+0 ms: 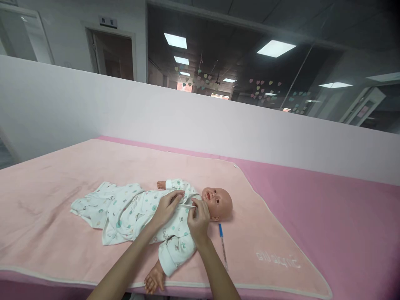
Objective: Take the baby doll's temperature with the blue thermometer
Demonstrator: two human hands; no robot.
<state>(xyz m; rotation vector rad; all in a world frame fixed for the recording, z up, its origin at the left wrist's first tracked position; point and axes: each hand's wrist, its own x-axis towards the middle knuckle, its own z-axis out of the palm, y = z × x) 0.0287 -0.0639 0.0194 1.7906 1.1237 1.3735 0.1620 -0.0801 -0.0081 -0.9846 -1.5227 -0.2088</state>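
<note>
A bald baby doll (218, 204) lies on its back with its head to the right, dressed in a white printed baby gown (125, 210). My left hand (167, 207) rests on the gown's chest, thumb and fingertips drawn together at the fabric of the front overlap. Near the doll's neck, my right hand (199, 218) pinches the gown's edge by the collar. A pale strip of that edge shows between my hands. What lies under my fingers is partly hidden. One doll hand (154, 278) sticks out of the near sleeve, and the other (161, 185) out of the far sleeve.
A blue-capped pen (222, 246) lies beside the doll's head, right of my right forearm. Beneath everything spreads a peach blanket (265, 233) over a pink surface (350, 216). A low white partition (187, 121) runs along the back, with a large window (237, 54) above it.
</note>
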